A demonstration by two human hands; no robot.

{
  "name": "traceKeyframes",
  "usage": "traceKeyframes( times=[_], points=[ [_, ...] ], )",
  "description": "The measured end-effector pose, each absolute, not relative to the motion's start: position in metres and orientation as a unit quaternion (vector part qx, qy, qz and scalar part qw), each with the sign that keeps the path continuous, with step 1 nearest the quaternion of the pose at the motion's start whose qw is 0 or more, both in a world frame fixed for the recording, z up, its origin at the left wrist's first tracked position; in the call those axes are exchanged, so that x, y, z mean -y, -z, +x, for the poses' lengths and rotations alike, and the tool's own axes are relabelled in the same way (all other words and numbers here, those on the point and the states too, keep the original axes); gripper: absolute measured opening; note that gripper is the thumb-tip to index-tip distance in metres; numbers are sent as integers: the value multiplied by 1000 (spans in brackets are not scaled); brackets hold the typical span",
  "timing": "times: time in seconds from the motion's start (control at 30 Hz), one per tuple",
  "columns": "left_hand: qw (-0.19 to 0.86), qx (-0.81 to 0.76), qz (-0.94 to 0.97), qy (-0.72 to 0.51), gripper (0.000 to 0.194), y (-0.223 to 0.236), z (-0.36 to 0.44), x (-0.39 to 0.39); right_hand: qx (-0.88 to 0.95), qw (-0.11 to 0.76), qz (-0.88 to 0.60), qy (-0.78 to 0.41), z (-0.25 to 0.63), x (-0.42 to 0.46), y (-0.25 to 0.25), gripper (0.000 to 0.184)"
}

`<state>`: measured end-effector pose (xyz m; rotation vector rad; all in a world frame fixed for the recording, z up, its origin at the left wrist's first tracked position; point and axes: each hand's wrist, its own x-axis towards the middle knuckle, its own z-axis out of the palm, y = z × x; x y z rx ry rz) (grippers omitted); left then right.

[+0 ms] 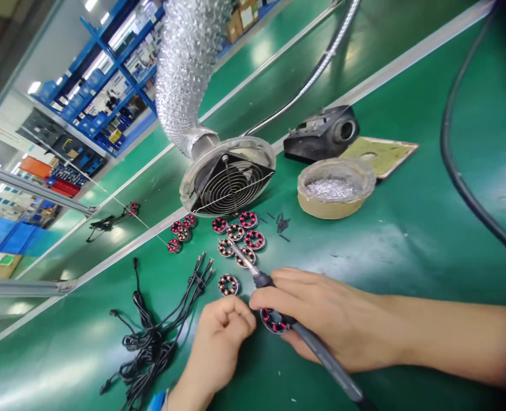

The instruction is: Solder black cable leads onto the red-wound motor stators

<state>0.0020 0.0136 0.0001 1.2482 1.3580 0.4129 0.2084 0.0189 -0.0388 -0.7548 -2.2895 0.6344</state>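
My right hand [334, 317] grips a soldering iron [304, 337], its metal tip [241, 256] reaching over a group of small round coil stators [240, 237] with copper windings and pink rims. One more coil stator [273, 321] sits under the fingers of that hand, between both hands. My left hand [221, 337] is curled into a loose fist just left of it; what it pinches is hidden. A single stator [228, 284] lies just above my left hand. A bundle of black wires [159, 337] lies to the left.
A fume extractor fan [227, 180] on a silver flexible duct [184, 74] faces the work area. A round tub of silvery bits [334, 191], a black device [321, 134] and a yellowish sponge tray [381, 154] stand behind. A black cable [462, 182] crosses at right. Blue shelving [103, 85] is beyond.
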Motion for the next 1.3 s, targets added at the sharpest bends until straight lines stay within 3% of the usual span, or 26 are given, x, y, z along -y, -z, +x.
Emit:
traceKeyframes(
  times=[0.1, 0.27, 0.5, 0.67, 0.9, 1.1, 1.3],
  points=[
    [579, -597, 522, -191, 28, -1, 0, -15, 873, 320, -286, -232, 210, -19, 39, 41],
    [499, -609, 606, -108, 28, -1, 4, -6, 865, 325, -270, -269, 210, -21, 37, 37],
    [545, -607, 550, -181, 36, -1, 2, -18, 873, 317, -272, -253, 211, -21, 37, 46],
    [494, -598, 622, -112, 31, -2, 1, -16, 869, 325, -267, -260, 211, -20, 35, 40],
    [563, -592, 550, -174, 41, -3, 2, -21, 871, 323, -256, -266, 211, -22, 37, 39],
    [565, -595, 562, -106, 39, -7, 0, -12, 872, 312, -248, -285, 210, -23, 38, 30],
    [629, -570, 501, -170, 46, -9, -2, -12, 868, 326, -252, -278, 210, -21, 40, 30]
  ],
)
